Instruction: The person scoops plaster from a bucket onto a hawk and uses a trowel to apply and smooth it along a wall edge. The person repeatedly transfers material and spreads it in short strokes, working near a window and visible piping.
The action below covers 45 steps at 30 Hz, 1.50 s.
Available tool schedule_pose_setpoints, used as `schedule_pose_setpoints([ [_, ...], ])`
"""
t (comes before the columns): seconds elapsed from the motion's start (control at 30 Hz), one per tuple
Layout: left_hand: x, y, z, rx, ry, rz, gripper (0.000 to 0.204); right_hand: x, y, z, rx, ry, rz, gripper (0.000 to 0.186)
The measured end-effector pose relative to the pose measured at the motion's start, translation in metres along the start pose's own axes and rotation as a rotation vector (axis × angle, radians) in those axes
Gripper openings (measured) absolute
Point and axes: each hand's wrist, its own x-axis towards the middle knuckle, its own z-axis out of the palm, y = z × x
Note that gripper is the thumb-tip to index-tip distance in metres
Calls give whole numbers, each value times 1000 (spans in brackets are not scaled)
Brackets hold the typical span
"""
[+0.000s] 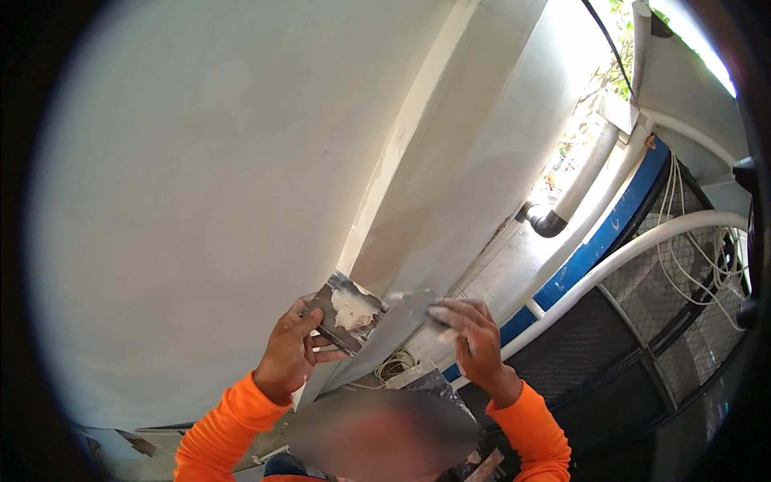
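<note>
Near the pale wall (pixel 201 185), we see the left grip (pixel 291 344) clamped on a plate (pixel 328 323) by its edge, whitish paste (pixel 352 310) on it, right grip (pixel 472 331) clamped on a scraper (pixel 411 307); likely light, stiff tools, soft slick paste, best held by clean edges.

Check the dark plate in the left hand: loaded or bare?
Loaded, partly: a pale lump of paste sits on the dark plate held in the left hand; dark surface shows around it.
</note>
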Motion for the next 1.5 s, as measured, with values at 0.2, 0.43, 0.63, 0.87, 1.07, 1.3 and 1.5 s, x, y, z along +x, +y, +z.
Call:
schedule_pose_setpoints([
  [0.2,13,11,5,221,-58,-47,42,12,-15,-22,-193,-221,-214,47],
  [0.43,31,18,8,359,-61,-79,37,30,-11,-19,-212,-493,-250,48],
  [0.63,49,37,5,409,6,125,36,5,23,-17,253,-564,254,30],
  [0.87,69,83,-23,610,108,328,40,-84,50,-19,1395,-4,954,64],
  [1.07,97,131,-56,875,-176,478,40,-151,15,-49,1209,226,1236,83],
  [1.3,124,140,-85,957,-361,545,31,-196,-27,-51,1057,411,1439,70],
  [1.5,116,150,-99,986,-439,470,32,-211,-37,-43,973,498,1392,71],
])
